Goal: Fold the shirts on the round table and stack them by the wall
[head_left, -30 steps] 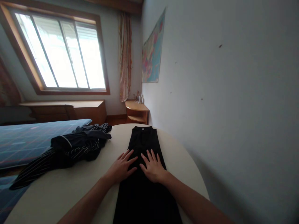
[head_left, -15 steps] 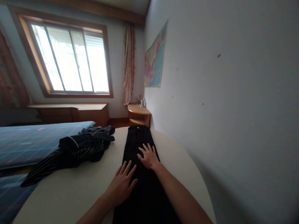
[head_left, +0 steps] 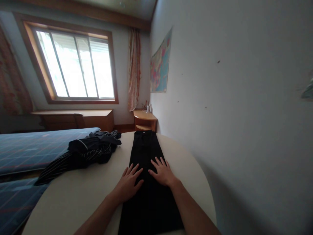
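Black trousers [head_left: 146, 147] lie lengthwise and flat on a round cream table [head_left: 73, 205], the waistband at the far edge and the legs running towards me. My left hand [head_left: 128, 182] rests palm down on their left edge, fingers spread. On the right side of the trousers, a little farther out, my right hand [head_left: 162, 171] lies flat, its fingers apart as well. Neither hand grips the cloth. A crumpled black garment with white stripes [head_left: 93, 151] lies at the table's left edge, apart from both hands.
A bed with blue checked covering [head_left: 44, 147] borders the table on the left. A bare white wall [head_left: 232, 137] stands close on the right. Beyond the table are a wooden desk [head_left: 97, 113], a corner shelf [head_left: 144, 115] and a window [head_left: 75, 65].
My right hand has slid nearer to me and slightly right along the trousers. My left hand has shifted slightly away from me. The camera view has shifted a little.
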Demonstrator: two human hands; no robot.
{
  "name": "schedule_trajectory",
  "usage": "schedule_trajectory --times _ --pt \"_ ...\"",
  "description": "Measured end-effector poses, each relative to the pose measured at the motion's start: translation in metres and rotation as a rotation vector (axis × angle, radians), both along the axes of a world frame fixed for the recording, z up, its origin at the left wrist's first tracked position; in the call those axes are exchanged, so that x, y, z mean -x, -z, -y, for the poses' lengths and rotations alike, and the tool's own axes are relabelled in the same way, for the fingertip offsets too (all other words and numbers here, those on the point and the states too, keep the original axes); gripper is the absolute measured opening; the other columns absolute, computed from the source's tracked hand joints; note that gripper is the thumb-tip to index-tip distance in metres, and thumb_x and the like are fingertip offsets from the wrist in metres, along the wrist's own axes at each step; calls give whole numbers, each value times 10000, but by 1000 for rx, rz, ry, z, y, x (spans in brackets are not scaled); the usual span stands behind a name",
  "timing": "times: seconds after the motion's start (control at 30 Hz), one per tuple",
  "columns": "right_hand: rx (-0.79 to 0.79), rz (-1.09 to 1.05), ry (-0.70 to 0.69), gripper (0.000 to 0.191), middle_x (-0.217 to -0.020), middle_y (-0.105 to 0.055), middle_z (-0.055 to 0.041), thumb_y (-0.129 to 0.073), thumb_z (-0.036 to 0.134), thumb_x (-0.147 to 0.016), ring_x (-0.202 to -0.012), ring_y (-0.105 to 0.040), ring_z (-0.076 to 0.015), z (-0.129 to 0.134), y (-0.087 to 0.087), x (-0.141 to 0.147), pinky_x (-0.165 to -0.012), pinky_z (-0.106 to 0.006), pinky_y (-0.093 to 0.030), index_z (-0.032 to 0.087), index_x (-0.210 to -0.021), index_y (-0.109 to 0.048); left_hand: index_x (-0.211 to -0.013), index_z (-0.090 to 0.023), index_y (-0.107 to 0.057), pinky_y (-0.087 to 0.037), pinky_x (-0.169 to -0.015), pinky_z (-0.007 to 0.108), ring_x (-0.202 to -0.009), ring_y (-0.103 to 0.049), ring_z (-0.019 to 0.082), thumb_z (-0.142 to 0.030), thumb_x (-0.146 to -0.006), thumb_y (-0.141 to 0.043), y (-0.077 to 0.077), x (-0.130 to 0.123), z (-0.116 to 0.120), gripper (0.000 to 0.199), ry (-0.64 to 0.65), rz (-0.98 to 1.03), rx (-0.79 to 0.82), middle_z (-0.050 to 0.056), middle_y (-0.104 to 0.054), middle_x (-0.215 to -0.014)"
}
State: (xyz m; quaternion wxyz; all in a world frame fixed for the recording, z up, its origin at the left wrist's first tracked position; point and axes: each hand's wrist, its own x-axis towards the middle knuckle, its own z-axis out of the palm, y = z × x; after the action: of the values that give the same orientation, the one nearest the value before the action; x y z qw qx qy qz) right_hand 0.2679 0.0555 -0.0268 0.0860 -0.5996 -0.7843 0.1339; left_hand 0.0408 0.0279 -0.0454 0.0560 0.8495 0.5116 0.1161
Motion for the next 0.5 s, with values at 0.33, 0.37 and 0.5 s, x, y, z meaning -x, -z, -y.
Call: schedule_trajectory --times 0.33,0.37,0.5 --pt "-70 -110 -93 632 -1582 -359 -63 -475 608 -917 -1493 -214 -271 15 1 -24 -1201 -537 -34 284 -1459 -476 -1504 -323 -399 -201 -1200 557 -1501 -136 341 -545 -955 -476 -2 4 8 597 93 20 32 49 -257 -1621" --pt "-78 -119 -93 622 -1575 -370 -67 -483 599 -915 -1490 -223 -269 13 1 -23 -1202 -530 -42 279 -1448 -490 -1502 -322 -402 -199 -1201 558 -1501 -137 342 -543 -953 -480 -3 4 8 597 95 20 28 49 -262 -1620" --pt "-75 -130 -103 624 -1580 -363 -64 -503 599 -905 -1491 -218 -273 10 4 -23 -1201 -526 -62 294 -1449 -486 -1485 -340 -424 -178 -1212 551 -1503 -151 320 -474 -951 -513 -5 3 9 558 160 31 14 25 -293 -1611"
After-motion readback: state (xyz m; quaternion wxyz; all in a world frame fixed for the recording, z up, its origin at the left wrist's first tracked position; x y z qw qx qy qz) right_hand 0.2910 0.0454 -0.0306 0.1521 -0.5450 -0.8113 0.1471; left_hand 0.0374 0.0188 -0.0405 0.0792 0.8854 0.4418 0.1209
